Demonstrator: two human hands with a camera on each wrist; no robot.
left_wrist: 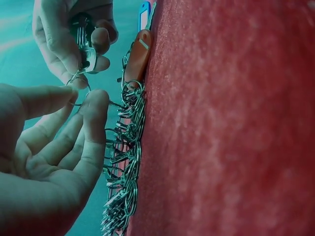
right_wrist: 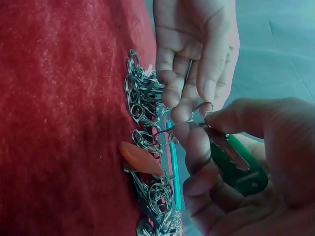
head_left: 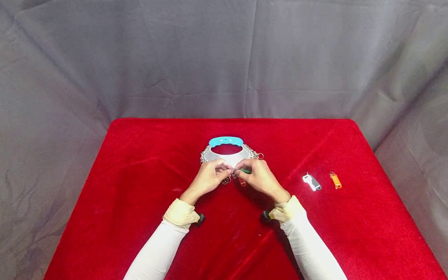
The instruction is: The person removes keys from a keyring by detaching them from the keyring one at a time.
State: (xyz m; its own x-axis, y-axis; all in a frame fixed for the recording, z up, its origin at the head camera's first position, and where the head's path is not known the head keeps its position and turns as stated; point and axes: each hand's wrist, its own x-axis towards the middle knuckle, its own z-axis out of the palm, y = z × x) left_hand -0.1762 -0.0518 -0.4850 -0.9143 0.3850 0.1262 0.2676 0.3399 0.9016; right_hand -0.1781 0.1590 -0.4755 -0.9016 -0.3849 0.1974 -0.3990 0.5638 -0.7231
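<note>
A silver key-holder plate [head_left: 231,158] with a light-blue grip [head_left: 225,140] lies on the red cloth, many metal rings and clips [left_wrist: 129,157] hanging along its edge. Over its near edge, my left hand [head_left: 207,177] pinches a thin key ring [right_wrist: 199,107] between thumb and forefinger. My right hand [head_left: 261,177] holds a green key tag [right_wrist: 231,172] within its fingers, thumb and forefinger pinching at the ring's other side. The two hands' fingertips nearly meet at this ring. An orange key tag [right_wrist: 140,157] hangs from the holder's edge close by.
To the right on the cloth lie a grey key tag with a white key [head_left: 311,182] and a separate yellow-orange key tag [head_left: 336,181]. A blue tag [left_wrist: 143,17] shows behind the orange one in the left wrist view. Grey curtains [head_left: 196,58] surround the table.
</note>
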